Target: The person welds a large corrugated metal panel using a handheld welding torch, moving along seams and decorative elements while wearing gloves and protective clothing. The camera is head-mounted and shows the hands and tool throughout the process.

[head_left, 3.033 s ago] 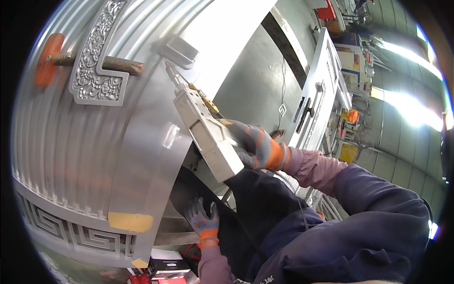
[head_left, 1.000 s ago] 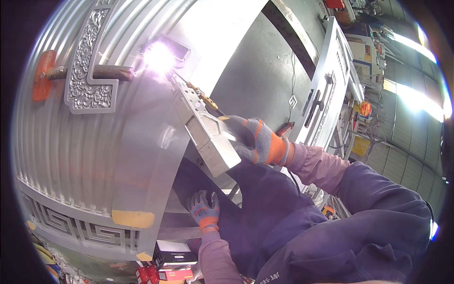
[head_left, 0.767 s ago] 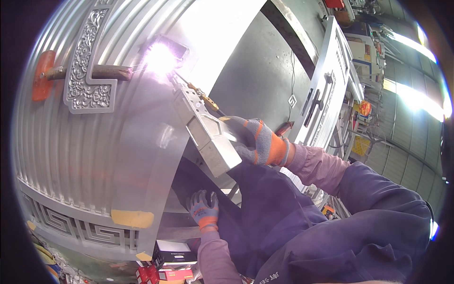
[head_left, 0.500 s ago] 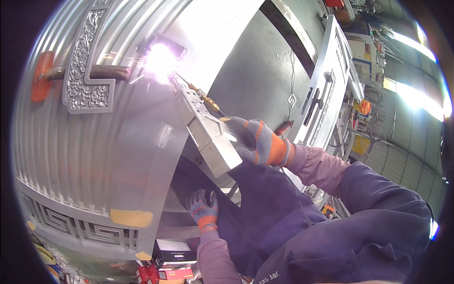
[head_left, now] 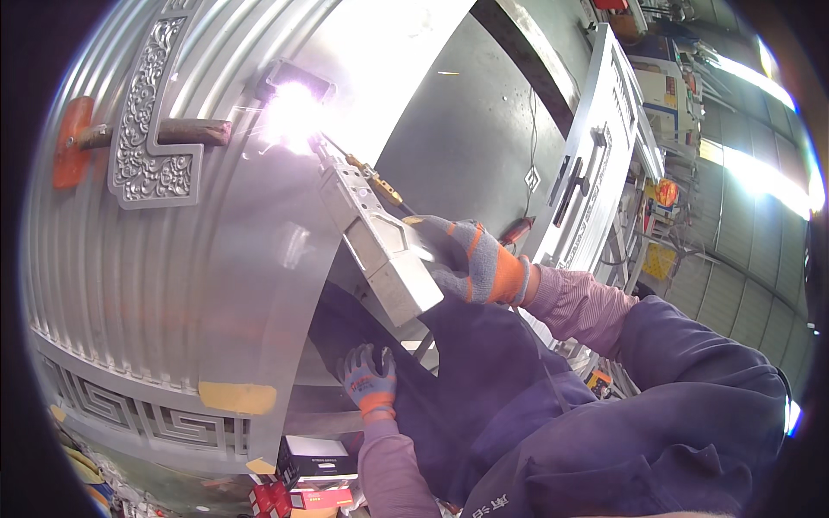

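Note:
My right hand (head_left: pixel 473 259), in a grey and orange glove, grips a silver handheld welding torch (head_left: pixel 380 246). The torch's narrow tip points up and left at a blinding white-violet glare with sparks. That glare sits against a dark rectangular piece (head_left: pixel 318 84) on the ribbed silver metal panel (head_left: pixel 129 276), and the exact contact point is lost in it. A brass-coloured fitting with a cable (head_left: pixel 380 183) runs along the torch. Lower down, my left hand (head_left: pixel 370 377), gloved the same way, rests against my dark-clothed leg with its fingers apart and nothing in it.
On the panel lie an orange-headed hammer (head_left: pixel 75 142) and an ornate L-shaped trim piece (head_left: pixel 160 168). A silver door with a dark handle (head_left: pixel 587 173) stands at the right. Boxes (head_left: pixel 313 459) sit below the panel's lower edge. A red-handled tool (head_left: pixel 516 231) lies beyond my right hand.
The view has shifted slightly, moving the hammer and trim a little left. The glare is somewhat smaller, so more of the dark rectangular piece shows. Both hands keep nearly the same pose.

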`<state>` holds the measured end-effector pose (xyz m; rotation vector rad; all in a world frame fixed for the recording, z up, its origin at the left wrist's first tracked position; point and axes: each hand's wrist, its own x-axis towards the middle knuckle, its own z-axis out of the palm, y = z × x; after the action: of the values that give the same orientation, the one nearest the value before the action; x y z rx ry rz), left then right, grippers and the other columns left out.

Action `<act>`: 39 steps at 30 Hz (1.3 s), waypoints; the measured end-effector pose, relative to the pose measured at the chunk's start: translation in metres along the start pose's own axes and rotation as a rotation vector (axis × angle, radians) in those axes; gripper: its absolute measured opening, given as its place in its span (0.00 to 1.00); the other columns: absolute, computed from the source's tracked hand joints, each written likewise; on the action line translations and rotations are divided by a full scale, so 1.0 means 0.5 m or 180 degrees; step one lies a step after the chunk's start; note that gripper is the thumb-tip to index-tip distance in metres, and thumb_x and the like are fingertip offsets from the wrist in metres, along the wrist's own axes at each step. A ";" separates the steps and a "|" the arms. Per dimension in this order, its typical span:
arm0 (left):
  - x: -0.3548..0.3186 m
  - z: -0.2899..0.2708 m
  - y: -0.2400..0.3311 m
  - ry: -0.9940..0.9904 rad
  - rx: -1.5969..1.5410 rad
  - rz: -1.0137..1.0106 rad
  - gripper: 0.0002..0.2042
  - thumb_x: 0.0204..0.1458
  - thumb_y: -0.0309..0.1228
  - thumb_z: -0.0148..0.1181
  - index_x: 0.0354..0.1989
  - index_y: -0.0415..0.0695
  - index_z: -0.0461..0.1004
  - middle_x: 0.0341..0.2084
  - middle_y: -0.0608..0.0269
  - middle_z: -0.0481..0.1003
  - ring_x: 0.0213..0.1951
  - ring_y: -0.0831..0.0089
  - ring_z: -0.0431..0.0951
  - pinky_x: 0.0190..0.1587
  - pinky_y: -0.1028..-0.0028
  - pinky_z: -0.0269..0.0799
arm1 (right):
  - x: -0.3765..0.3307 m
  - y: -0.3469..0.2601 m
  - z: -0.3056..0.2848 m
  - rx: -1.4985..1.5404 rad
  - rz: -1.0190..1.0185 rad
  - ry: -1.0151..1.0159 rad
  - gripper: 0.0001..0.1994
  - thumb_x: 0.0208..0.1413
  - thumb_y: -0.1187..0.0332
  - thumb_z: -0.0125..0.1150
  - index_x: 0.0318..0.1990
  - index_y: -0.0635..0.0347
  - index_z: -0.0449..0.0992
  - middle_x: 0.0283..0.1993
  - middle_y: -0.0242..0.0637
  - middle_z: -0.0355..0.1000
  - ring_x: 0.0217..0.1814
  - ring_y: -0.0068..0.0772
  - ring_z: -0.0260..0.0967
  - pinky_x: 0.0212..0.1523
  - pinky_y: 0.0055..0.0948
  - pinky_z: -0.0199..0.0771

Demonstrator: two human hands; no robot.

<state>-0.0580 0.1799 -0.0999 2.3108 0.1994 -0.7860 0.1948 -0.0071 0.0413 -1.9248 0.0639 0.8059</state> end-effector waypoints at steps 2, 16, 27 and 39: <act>0.000 -0.002 0.002 -0.0051 0.0022 -0.0014 0.16 0.49 0.43 0.60 0.40 0.46 0.77 0.42 0.58 0.77 0.50 0.58 0.73 0.62 0.58 0.57 | -0.003 0.009 0.000 0.0016 -0.0084 0.0014 0.26 0.48 0.72 0.56 0.57 0.68 0.65 0.37 0.46 0.73 0.38 0.36 0.74 0.42 0.31 0.72; -0.002 -0.002 -0.002 -0.0242 0.0037 -0.0059 0.18 0.49 0.46 0.60 0.43 0.47 0.76 0.45 0.58 0.76 0.53 0.58 0.71 0.64 0.57 0.55 | -0.018 0.022 0.001 -0.0067 -0.0116 0.0083 0.25 0.48 0.72 0.55 0.56 0.69 0.65 0.36 0.46 0.73 0.37 0.38 0.73 0.41 0.32 0.72; -0.009 0.007 -0.015 -0.0100 0.0037 0.0008 0.19 0.49 0.47 0.60 0.42 0.47 0.78 0.44 0.58 0.77 0.51 0.58 0.73 0.63 0.59 0.58 | -0.071 0.031 -0.032 -0.0216 -0.0475 -0.0269 0.33 0.48 0.71 0.58 0.64 0.68 0.58 0.39 0.47 0.74 0.40 0.37 0.75 0.44 0.29 0.70; -0.006 0.004 0.000 0.0119 0.0034 0.0037 0.15 0.49 0.44 0.61 0.38 0.45 0.78 0.41 0.57 0.78 0.47 0.57 0.75 0.60 0.59 0.61 | 0.041 0.016 -0.018 -0.0521 -0.0605 -0.0194 0.30 0.47 0.62 0.63 0.57 0.69 0.65 0.35 0.51 0.72 0.38 0.50 0.72 0.40 0.37 0.72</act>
<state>-0.0612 0.1790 -0.0994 2.3358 0.1986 -0.7402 0.2121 -0.0125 0.0260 -2.0221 -0.2255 0.7599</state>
